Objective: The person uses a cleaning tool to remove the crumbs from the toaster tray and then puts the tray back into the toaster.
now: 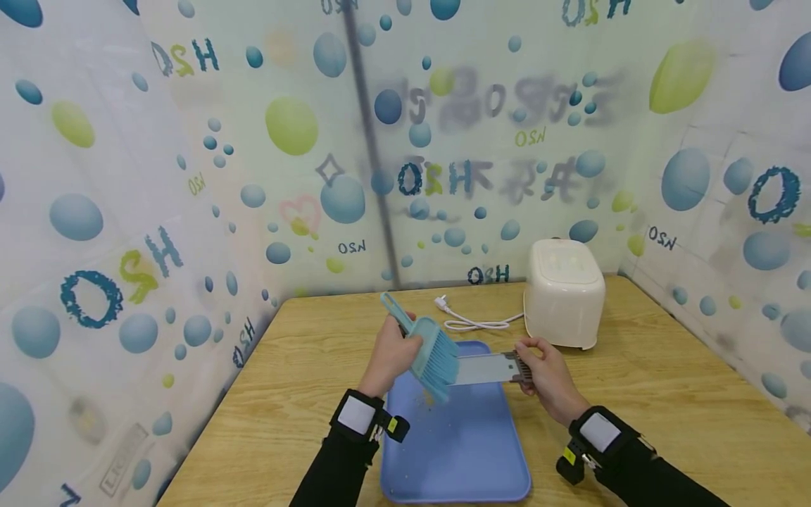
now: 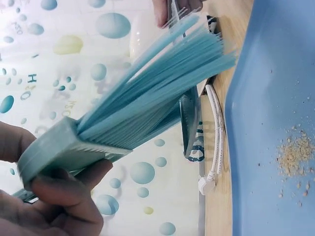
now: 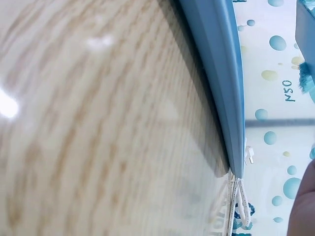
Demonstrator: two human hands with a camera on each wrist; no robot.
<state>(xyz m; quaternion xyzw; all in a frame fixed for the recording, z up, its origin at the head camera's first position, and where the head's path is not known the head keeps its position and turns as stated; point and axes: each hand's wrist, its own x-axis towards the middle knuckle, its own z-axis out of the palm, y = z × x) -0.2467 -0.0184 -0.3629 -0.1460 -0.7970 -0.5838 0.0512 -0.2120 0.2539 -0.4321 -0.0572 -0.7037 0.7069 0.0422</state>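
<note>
My left hand [image 1: 388, 355] grips a light-blue hand brush [image 1: 437, 355] by its head, fingers and thumb curled round it. Its bristles [image 2: 162, 88] point toward a flat metal crumb tray [image 1: 484, 369] and overlap its left end in the head view. The tray's grey ridged end is pinched between the thumb and fingers of my right hand [image 1: 551, 377]. Both are held over the far part of a blue serving tray [image 1: 456, 451]. A small heap of crumbs [image 2: 295, 155] lies on the blue tray. In the right wrist view only a bit of hand [image 3: 302, 211] shows.
A cream toaster [image 1: 564, 296] stands at the back right of the wooden table [image 1: 304, 366]. Its white power cord [image 1: 475, 325] lies coiled to its left, the plug beyond the blue tray. A patterned curtain [image 1: 304, 176] surrounds the table's back and sides.
</note>
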